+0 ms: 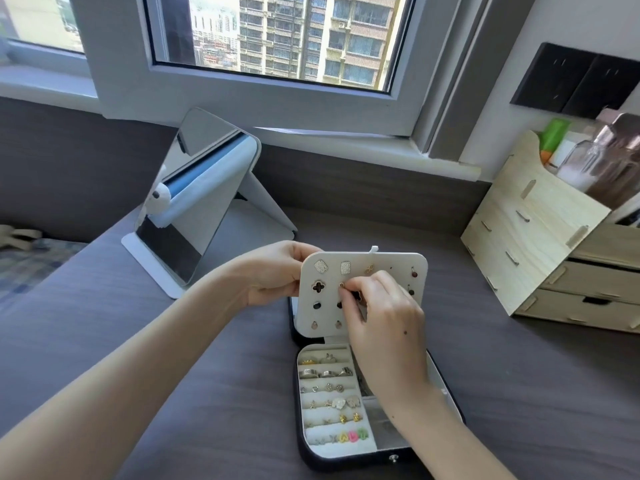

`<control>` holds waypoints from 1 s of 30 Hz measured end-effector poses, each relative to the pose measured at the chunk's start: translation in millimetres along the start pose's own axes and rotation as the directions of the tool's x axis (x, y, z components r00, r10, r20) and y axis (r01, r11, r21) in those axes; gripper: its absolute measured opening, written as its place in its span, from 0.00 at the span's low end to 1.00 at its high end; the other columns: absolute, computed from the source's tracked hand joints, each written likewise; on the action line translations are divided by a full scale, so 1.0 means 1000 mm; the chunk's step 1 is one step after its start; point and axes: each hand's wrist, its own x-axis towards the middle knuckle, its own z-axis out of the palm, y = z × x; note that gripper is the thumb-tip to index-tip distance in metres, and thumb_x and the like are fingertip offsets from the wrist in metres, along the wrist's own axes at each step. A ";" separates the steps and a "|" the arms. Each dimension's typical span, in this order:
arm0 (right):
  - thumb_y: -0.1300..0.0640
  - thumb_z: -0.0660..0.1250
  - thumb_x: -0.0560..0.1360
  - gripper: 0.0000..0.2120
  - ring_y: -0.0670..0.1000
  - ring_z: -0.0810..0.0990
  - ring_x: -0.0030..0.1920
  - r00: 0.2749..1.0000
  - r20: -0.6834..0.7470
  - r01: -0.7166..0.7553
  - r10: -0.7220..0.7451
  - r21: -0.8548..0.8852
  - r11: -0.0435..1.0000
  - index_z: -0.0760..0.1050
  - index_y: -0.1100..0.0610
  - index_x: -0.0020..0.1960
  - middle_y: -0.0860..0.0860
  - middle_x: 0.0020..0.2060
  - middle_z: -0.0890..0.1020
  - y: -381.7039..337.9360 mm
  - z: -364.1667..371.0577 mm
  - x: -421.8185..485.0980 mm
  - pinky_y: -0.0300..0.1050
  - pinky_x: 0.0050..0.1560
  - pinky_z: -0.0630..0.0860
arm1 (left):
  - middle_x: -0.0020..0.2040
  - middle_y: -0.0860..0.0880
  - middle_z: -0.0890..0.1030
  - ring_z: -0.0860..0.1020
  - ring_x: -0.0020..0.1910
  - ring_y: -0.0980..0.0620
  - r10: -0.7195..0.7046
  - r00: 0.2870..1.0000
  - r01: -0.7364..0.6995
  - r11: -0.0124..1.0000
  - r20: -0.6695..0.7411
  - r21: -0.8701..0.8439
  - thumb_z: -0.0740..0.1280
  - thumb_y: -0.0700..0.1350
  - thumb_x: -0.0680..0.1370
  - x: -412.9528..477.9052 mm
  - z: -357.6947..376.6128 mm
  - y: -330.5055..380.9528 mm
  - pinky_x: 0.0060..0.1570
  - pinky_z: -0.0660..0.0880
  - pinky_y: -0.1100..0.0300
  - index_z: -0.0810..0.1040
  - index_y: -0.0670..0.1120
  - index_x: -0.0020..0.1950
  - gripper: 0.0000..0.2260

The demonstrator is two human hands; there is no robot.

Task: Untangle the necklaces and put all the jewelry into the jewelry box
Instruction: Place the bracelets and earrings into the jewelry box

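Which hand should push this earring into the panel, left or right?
Probably the right hand: its fingertips already pinch the small earring against the front of the panel. The left hand grips the panel's left edge, steadying it above the box.

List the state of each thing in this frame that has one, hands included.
Jewelry box: open on the desk, ring rolls filled.
Earring panel: raised upright, studs pinned on it.
Left hand: gripping the panel's left edge.
Right hand: fingers pinched at a small earring on the panel.
Mirror: standing, tilted back.
Wooden organizer: drawers closed, bottles in the top.
Window: closed, as far as I can tell.
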 end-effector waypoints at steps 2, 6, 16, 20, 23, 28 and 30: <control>0.63 0.73 0.70 0.04 0.50 0.77 0.33 1.000 0.000 -0.003 0.003 0.011 1.000 0.78 0.59 0.39 0.50 0.34 0.78 0.001 0.001 0.000 0.39 0.33 0.73 | 0.33 0.48 0.82 0.81 0.33 0.54 -0.026 0.999 0.025 0.999 0.023 0.048 0.60 0.28 0.77 0.002 0.000 0.004 0.34 0.78 0.63 0.79 0.40 0.44 0.11; 0.61 0.71 0.71 0.04 0.48 0.76 0.33 1.000 0.001 -0.002 0.002 0.034 0.999 0.77 0.58 0.39 0.49 0.34 0.77 0.003 0.002 0.000 0.35 0.34 0.69 | 0.34 0.49 0.81 0.80 0.33 0.54 -0.070 0.997 0.066 0.994 0.038 0.090 0.61 0.29 0.77 0.005 0.001 0.008 0.33 0.77 0.63 0.79 0.41 0.44 0.11; 0.55 0.64 0.74 0.09 0.48 0.76 0.33 0.998 -0.037 0.059 -0.058 0.027 0.998 0.78 0.58 0.39 0.49 0.33 0.77 0.006 -0.004 -0.007 0.41 0.31 0.74 | 0.33 0.47 0.80 0.78 0.30 0.53 -0.111 0.993 0.106 0.981 -0.023 -0.161 0.61 0.35 0.78 -0.004 0.015 0.005 0.30 0.76 0.62 0.79 0.42 0.45 0.08; 0.55 0.64 0.75 0.10 0.49 0.76 0.33 0.994 -0.051 0.099 -0.099 0.014 0.995 0.78 0.59 0.39 0.50 0.34 0.78 0.006 -0.008 -0.012 0.42 0.31 0.75 | 0.35 0.48 0.81 0.78 0.35 0.54 -0.045 0.986 0.023 0.991 -0.161 -0.135 0.66 0.40 0.77 -0.024 0.017 0.003 0.36 0.76 0.63 0.80 0.43 0.44 0.04; 0.57 0.64 0.75 0.09 0.49 0.77 0.34 0.992 -0.063 0.112 -0.111 0.005 0.994 0.78 0.60 0.39 0.51 0.34 0.78 0.007 -0.009 -0.016 0.41 0.32 0.75 | 0.35 0.51 0.80 0.75 0.37 0.56 0.017 0.930 0.024 0.994 -0.367 0.108 0.70 0.44 0.75 -0.050 0.004 -0.012 0.41 0.70 0.62 0.82 0.44 0.41 0.05; 0.58 0.66 0.74 0.08 0.50 0.77 0.33 0.989 -0.074 0.130 -0.129 0.010 0.992 0.79 0.60 0.39 0.52 0.34 0.79 0.007 -0.008 -0.016 0.41 0.32 0.75 | 0.30 0.55 0.77 0.73 0.31 0.60 0.092 0.928 0.228 0.627 -0.362 0.745 0.68 0.49 0.76 -0.092 -0.015 -0.040 0.32 0.67 0.69 0.76 0.49 0.35 0.10; 0.59 0.66 0.74 0.08 0.51 0.77 0.33 0.988 -0.084 0.135 -0.133 0.012 0.991 0.78 0.61 0.39 0.52 0.34 0.79 0.006 -0.008 -0.016 0.42 0.32 0.75 | 0.33 0.56 0.73 0.72 0.35 0.57 0.063 0.958 0.232 0.402 -0.279 0.886 0.65 0.49 0.78 -0.093 -0.016 -0.044 0.33 0.65 0.66 0.73 0.49 0.38 0.09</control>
